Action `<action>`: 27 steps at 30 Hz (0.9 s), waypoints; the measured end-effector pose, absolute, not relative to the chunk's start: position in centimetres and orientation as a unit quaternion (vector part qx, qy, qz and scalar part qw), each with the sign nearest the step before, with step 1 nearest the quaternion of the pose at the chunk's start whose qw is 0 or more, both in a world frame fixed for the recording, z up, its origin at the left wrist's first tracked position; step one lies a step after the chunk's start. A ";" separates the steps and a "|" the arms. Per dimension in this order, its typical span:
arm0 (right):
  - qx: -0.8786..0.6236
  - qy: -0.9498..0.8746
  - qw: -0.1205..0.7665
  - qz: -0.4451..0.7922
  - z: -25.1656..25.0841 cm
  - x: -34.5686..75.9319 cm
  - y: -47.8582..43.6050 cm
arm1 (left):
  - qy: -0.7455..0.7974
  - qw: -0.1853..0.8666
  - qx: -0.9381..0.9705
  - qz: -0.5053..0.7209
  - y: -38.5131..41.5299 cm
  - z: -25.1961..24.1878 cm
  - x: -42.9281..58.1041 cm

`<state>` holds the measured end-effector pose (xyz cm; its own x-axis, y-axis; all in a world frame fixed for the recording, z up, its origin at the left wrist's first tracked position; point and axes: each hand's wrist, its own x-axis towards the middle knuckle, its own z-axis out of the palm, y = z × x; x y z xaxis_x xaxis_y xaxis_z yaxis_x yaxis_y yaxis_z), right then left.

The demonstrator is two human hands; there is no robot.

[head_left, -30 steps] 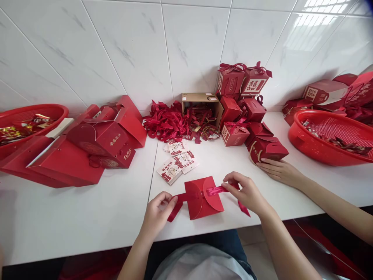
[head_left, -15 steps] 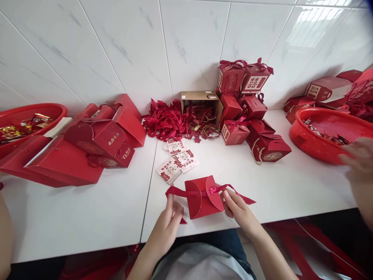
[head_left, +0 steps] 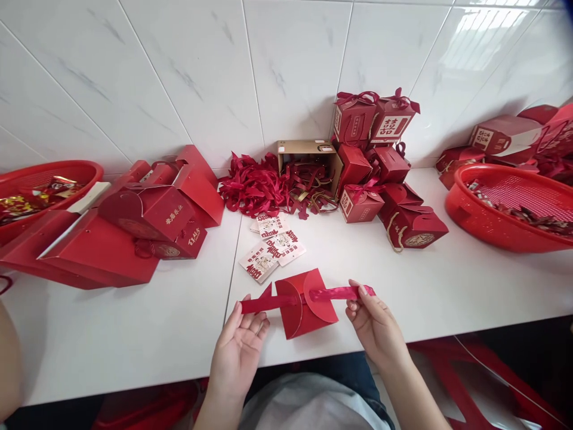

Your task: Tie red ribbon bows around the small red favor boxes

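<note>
A small red gift box point(head_left: 304, 319) with two rounded flaps folded over its top sits near the table's front edge. A dark red ribbon point(head_left: 335, 294) runs through the flaps and sticks out on both sides. My left hand point(head_left: 242, 340) pinches the ribbon's left end between thumb and finger, palm turned up. On the other side, my right hand point(head_left: 373, 319) pinches the right end. Both ends are pulled out sideways, and neither hand touches the box. Several printed cards point(head_left: 261, 261) lie just behind it.
Behind the cards are a heap of ribbons point(head_left: 255, 182) and a cardboard box point(head_left: 307, 147) of cords. Finished-looking gift boxes point(head_left: 360, 206) are stacked right of it. Larger red boxes point(head_left: 107, 239) stand left. Red baskets point(head_left: 474, 221) flank both sides. Another person's arm point(head_left: 9, 364) shows at left.
Both hands have moved outward, drawing the ribbon ends out straighter to each side. The box has shifted slightly left. Another person's hand has left the right basket.
</note>
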<state>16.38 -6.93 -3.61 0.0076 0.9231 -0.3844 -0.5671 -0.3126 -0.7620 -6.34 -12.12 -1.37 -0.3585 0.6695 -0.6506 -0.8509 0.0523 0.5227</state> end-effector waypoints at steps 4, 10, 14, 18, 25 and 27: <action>-0.437 -0.225 0.584 0.646 -2.8 16.4 -7.2 | 0.473 0.515 -0.038 0.714 -12.5 -1.1 -6.9; -0.498 -0.375 0.611 0.488 -1.8 16.9 -6.6 | 0.517 0.378 0.104 0.761 -12.0 0.3 -8.5; -0.487 -0.475 0.639 0.360 0.2 17.6 -5.3 | 0.525 0.300 0.241 0.759 -10.9 2.7 -9.5; -0.402 -0.565 0.656 0.298 3.6 17.3 -4.0 | 0.473 0.240 0.453 0.717 -9.0 6.0 -9.6; -0.304 -0.633 0.629 0.334 8.4 14.8 -2.6 | 0.411 0.240 0.566 0.673 -6.3 10.8 -7.8; -0.296 -0.655 0.601 0.349 9.1 14.3 -2.4 | 0.402 0.250 0.564 0.677 -6.0 11.4 -7.5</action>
<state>14.33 -2.44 9.08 -0.1017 0.8078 0.5807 -0.0326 0.5807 -0.8135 -7.52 -6.03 11.37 -0.2390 0.7913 0.5628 0.1146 -0.5526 0.8256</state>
